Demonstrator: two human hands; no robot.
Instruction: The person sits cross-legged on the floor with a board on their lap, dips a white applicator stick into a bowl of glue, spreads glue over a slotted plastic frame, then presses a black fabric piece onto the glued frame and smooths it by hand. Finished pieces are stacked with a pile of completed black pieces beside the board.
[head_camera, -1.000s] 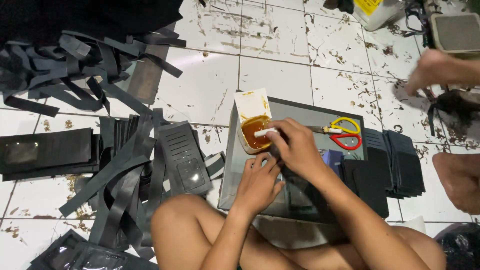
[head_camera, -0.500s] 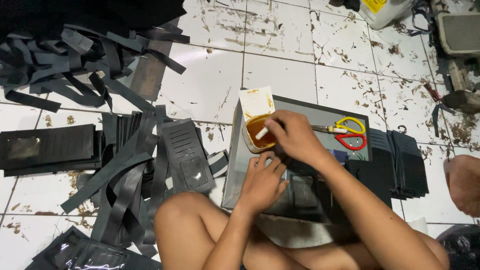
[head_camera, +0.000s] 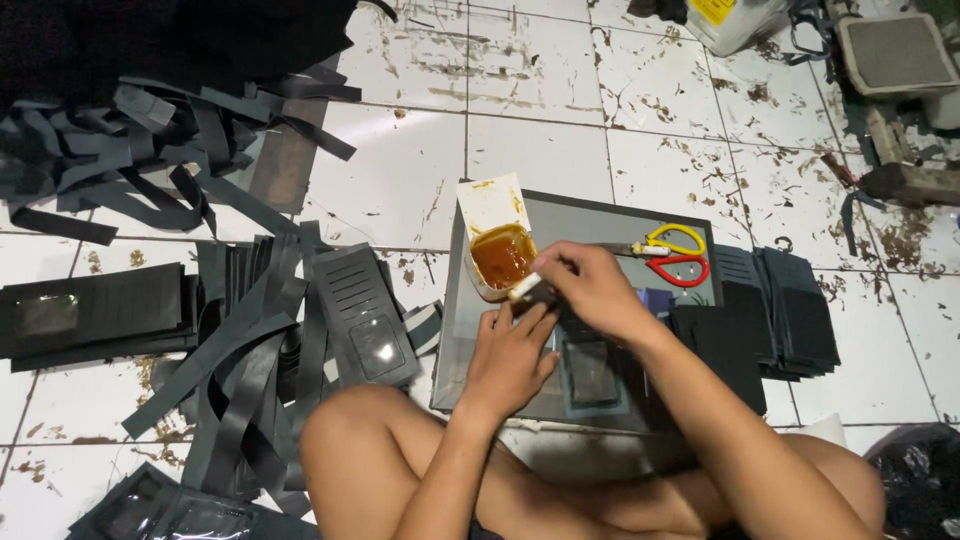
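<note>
I sit on a tiled floor over a grey work board (head_camera: 590, 215). My right hand (head_camera: 595, 290) grips a small brush (head_camera: 524, 287) with a pale handle, its tip just below a white tub of amber glue (head_camera: 500, 258). My left hand (head_camera: 512, 360) lies flat on the board, fingertips pressing a dark piece under the brush. A black cut piece with a window (head_camera: 592, 372) lies on the board beside my left hand. Yellow and red scissors (head_camera: 676, 256) rest at the board's far right.
Black strips and panels (head_camera: 240, 330) are heaped on my left, and a stack of black pieces (head_camera: 775, 320) lies on my right. A white container (head_camera: 725, 20) and grey gear (head_camera: 895, 50) stand at the far right. My bare knees fill the bottom.
My right hand drew the brush back from the glue tub toward my left hand. Another person's hands at the right edge have left the view.
</note>
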